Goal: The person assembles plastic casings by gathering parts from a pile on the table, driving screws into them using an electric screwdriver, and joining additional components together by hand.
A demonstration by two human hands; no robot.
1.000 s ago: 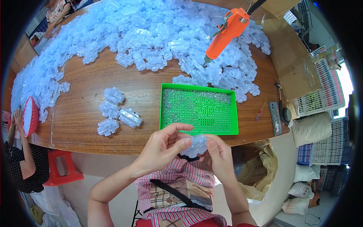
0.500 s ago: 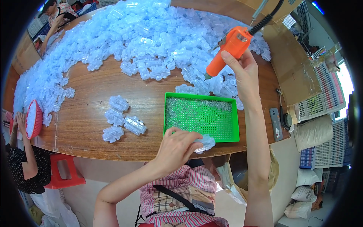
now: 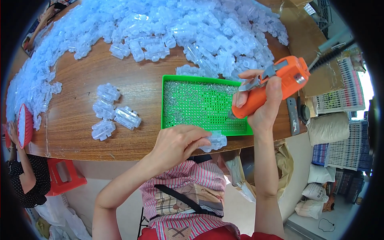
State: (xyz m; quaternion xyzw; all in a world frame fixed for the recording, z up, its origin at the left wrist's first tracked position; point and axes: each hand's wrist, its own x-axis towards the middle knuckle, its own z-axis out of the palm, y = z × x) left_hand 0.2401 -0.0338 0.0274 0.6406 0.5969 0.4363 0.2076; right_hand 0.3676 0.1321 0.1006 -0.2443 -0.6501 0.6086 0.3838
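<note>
My left hand [image 3: 174, 145] pinches a clear plastic part [image 3: 217, 141] at the table's front edge, against the near side of a green tray [image 3: 163, 105]. Small metal screws [image 3: 178, 94] lie scattered over the tray's perforated bottom, thickest toward its left and far sides. Wrapped around an orange electric screwdriver [image 3: 289, 76], my right hand [image 3: 265, 106] is over the tray's right end. The screwdriver is tilted, its tip pointing down and left, apart from the plastic part. To the left of the tray, several similar clear parts [image 3: 127, 117] sit in a small group.
A large heap of clear plastic parts [image 3: 140, 24] covers the far side of the wooden table [image 3: 76, 136]. Cardboard [image 3: 304, 52] walls the right side, near a phone [image 3: 293, 116]. At left, another person's hands [image 3: 14, 134] are beside a red basket [image 3: 25, 126].
My right hand has brought the screwdriver down and nearer, from over the heap to the tray's right end. My left hand keeps hold of the plastic part. The view has shifted slightly.
</note>
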